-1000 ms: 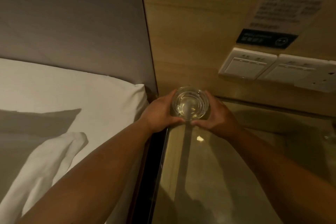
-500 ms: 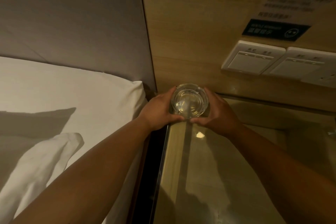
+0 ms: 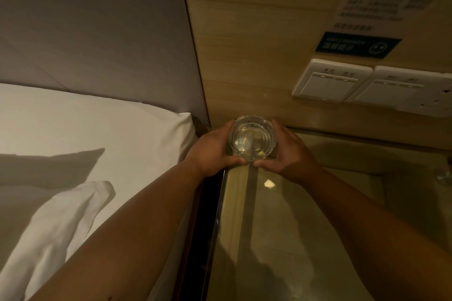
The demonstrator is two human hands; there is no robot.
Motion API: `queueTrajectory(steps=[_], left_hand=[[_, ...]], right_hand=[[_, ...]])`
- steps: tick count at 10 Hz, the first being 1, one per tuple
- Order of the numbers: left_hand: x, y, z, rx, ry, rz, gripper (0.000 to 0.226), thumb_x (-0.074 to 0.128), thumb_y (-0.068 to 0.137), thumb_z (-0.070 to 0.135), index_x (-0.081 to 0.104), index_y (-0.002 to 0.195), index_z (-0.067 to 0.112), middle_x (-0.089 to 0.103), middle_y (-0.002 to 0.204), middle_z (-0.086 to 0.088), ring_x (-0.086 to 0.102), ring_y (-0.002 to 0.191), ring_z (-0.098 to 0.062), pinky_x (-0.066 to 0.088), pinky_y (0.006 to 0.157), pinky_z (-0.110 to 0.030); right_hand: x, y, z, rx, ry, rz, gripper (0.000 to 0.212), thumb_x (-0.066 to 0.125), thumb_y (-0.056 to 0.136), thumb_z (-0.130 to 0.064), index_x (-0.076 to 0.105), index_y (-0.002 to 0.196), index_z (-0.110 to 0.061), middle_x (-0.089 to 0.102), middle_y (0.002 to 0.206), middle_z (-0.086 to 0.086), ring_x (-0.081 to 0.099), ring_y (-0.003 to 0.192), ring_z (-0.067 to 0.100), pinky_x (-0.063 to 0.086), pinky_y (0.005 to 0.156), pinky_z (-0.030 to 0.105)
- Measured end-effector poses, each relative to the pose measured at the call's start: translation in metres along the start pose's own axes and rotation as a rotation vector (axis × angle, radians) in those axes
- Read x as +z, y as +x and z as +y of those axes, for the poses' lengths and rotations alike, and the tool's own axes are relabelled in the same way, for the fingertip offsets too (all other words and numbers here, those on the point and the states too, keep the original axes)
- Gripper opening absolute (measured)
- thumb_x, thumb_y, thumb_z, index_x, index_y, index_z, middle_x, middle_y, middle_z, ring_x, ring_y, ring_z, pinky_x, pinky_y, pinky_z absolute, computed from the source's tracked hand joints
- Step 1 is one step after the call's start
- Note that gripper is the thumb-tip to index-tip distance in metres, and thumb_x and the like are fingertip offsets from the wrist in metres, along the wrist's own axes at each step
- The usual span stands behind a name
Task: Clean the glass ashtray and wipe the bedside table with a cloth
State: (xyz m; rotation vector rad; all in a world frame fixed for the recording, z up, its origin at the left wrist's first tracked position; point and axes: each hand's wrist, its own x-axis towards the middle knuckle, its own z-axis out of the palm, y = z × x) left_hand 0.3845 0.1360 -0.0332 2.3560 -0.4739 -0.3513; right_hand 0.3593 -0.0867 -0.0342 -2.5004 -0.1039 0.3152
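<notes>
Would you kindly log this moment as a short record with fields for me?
setting: bedside table with a glass top, beside a bed
ashtray: clear glass, at the table's back left corner
left hand: grips the ashtray's left side
right hand: grips its right side
cloth: white, lying on the bed
wall: switches and a notice

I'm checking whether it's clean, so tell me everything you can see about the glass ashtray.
The glass ashtray is round, thick-walled clear glass with notches in its rim. It sits upright, mouth up, at the back left corner of the glass-topped bedside table, close to the wooden wall panel. Nothing shows inside it, only reflections. The left hand and right hand cup its sides, thumbs at the near rim. Whether it rests on the table or is lifted is unclear.
</notes>
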Motion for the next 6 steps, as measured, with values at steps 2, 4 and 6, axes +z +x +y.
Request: queueTrajectory(steps=[2, 4, 6], left_hand=[[-0.001, 0.001, 0.002, -0.060, 0.097, -0.025, 0.111, 0.082, 0.063, 0.053, 0.017, 0.150, 0.025, 0.050, 0.139, -0.008, 0.048, 0.125, -0.023, 0.038, 0.098, -0.031], [-0.010, -0.010, 0.016, -0.080, 0.326, -0.060, 0.121, 0.074, 0.065, 0.065, 0.007, 0.152, 0.015, 0.020, 0.157, -0.007, 0.018, 0.143, -0.021, 0.015, 0.115, -0.037], [-0.027, -0.045, 0.058, 0.006, 0.664, 0.091, 0.093, 0.019, 0.083, 0.078, 0.000, 0.152, 0.019, 0.000, 0.160, -0.007, -0.007, 0.146, -0.021, -0.003, 0.117, -0.046]], right_hand=[[0.000, 0.001, -0.003, 0.064, -0.001, -0.027, 0.128, 0.084, 0.060, -0.053, 0.005, 0.154, -0.017, 0.015, 0.161, 0.007, 0.013, 0.147, 0.023, 0.020, 0.118, 0.041], [-0.021, -0.022, 0.002, 0.042, -0.173, -0.067, 0.116, 0.070, 0.070, -0.065, 0.005, 0.154, -0.019, 0.012, 0.161, 0.006, 0.007, 0.148, 0.023, 0.007, 0.118, 0.035], [-0.058, -0.063, -0.019, -0.004, -0.508, 0.147, 0.083, 0.026, 0.088, -0.072, 0.016, 0.152, -0.020, 0.019, 0.160, 0.010, 0.010, 0.147, 0.028, 0.001, 0.118, 0.043]])
